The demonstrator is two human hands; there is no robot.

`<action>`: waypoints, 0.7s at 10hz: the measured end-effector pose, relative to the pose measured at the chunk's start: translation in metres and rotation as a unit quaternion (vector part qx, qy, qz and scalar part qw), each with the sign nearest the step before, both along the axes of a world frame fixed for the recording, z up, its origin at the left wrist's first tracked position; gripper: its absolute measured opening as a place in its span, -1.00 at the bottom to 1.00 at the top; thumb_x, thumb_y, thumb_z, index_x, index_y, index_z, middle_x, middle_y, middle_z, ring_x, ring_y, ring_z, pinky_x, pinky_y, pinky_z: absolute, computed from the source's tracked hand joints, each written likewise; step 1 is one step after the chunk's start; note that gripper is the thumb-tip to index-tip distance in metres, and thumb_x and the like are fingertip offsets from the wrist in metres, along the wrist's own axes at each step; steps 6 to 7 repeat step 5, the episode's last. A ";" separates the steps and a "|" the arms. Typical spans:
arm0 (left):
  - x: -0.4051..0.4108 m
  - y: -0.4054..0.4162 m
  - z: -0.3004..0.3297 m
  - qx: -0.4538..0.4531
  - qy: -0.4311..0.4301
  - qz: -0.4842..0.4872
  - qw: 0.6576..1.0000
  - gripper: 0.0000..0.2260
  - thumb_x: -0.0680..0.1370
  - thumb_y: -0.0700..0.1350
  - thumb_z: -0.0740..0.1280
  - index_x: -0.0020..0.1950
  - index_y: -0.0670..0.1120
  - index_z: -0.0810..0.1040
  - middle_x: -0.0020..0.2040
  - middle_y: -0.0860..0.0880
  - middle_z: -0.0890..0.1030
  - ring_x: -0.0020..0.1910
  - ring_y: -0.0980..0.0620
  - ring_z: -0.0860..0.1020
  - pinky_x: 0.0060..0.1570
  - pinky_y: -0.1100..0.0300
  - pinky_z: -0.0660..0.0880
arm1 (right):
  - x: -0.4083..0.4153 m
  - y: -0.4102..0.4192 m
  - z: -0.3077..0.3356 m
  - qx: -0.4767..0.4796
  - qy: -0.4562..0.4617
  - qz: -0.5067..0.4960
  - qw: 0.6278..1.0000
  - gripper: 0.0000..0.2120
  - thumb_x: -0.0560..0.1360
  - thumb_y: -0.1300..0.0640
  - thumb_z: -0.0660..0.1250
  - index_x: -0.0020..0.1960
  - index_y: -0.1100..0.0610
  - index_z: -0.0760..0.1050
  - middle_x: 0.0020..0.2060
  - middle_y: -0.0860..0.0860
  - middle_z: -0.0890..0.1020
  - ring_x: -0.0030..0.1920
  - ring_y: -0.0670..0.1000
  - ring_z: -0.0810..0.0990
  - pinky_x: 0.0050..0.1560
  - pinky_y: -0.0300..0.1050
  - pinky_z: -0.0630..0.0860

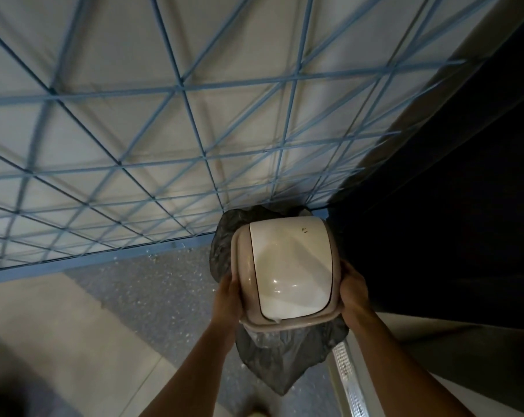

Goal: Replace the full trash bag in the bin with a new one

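We look down at a bin lid (pixel 287 269) in a dim corner. It is beige around the edge, with a shiny cream flap in the middle. The flap has a few small dark marks near its far end.

Our left hand (pixel 229 296) grips the left edge of the lid. Our right hand (pixel 355 291) grips the right edge. Both hands press in on the lid, 1 on each side, with the fingers curled around the rim.

A gray trash bag (pixel 280 359) sticks out from under the lid. A big crinkly flap of it hangs down on the side near us. More of it bunches up on the left and at the far end. We cannot see the bin itself under the lid.

Behind the lid is a wall (pixel 140 121) with crossing blue lines on it. The floor (pixel 152 290) is gray and speckled. To the right it is very dark.
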State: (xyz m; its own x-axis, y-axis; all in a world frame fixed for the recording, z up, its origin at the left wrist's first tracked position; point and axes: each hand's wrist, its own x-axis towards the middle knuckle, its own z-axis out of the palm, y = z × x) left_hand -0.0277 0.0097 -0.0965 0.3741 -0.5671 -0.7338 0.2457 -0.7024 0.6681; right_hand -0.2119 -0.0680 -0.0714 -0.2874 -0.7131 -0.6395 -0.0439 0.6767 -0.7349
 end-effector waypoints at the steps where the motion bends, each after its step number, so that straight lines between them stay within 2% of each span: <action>1: -0.002 -0.001 0.002 0.010 -0.026 -0.007 1.000 -0.71 0.65 -0.05 0.05 0.27 -0.07 0.46 0.08 -0.08 0.56 0.05 -0.02 0.50 0.04 0.11 0.40 | -0.003 0.000 -0.003 0.000 -0.003 0.012 1.000 -0.74 0.61 0.27 0.06 0.01 0.07 0.50 -0.07 0.00 0.56 0.02 0.09 0.51 0.09 -0.04 0.42; 2: 0.001 -0.003 0.009 0.042 -0.045 -0.028 0.998 -0.69 0.64 -0.04 0.06 0.30 -0.09 0.45 0.19 -0.15 0.55 0.11 -0.09 0.49 0.12 0.05 0.41 | -0.007 0.000 -0.003 0.007 0.036 0.047 0.998 -0.75 0.61 0.25 0.09 0.12 0.15 0.53 0.01 0.05 0.57 0.07 0.11 0.51 0.09 -0.05 0.42; 3: 0.011 0.002 0.023 0.052 -0.067 -0.054 0.995 -0.63 0.62 0.06 0.11 0.36 -0.07 0.40 0.25 -0.14 0.52 0.23 -0.15 0.48 0.24 -0.04 0.40 | -0.011 0.008 0.003 -0.022 0.184 0.125 0.975 -0.70 0.62 0.18 0.10 0.27 0.21 0.47 0.12 0.19 0.58 0.14 0.20 0.53 0.06 -0.07 0.40; 4: 0.019 0.008 0.042 0.045 -0.083 -0.089 0.991 -0.61 0.61 0.04 0.16 0.41 -0.05 0.34 0.30 -0.12 0.49 0.26 -0.14 0.48 0.24 0.00 0.40 | -0.005 0.019 0.023 -0.101 0.299 0.184 0.931 -0.67 0.61 0.14 0.12 0.34 0.18 0.41 0.12 0.22 0.58 0.13 0.23 0.55 -0.03 -0.11 0.38; 5: 0.030 0.011 0.070 0.008 -0.116 -0.120 0.986 -0.59 0.59 0.01 0.21 0.43 0.00 0.32 0.33 -0.09 0.49 0.27 -0.13 0.48 0.30 -0.03 0.39 | 0.008 0.029 0.054 -0.196 0.353 0.245 0.882 -0.60 0.56 0.04 0.23 0.35 0.16 0.41 0.21 0.20 0.55 0.16 0.20 0.55 -0.01 -0.08 0.44; 7: 0.030 0.011 0.070 0.008 -0.116 -0.120 0.986 -0.59 0.59 0.01 0.21 0.43 0.00 0.32 0.33 -0.09 0.49 0.27 -0.13 0.48 0.30 -0.03 0.39 | 0.008 0.029 0.054 -0.196 0.353 0.245 0.882 -0.60 0.56 0.04 0.23 0.35 0.16 0.41 0.21 0.20 0.55 0.16 0.20 0.55 -0.01 -0.08 0.44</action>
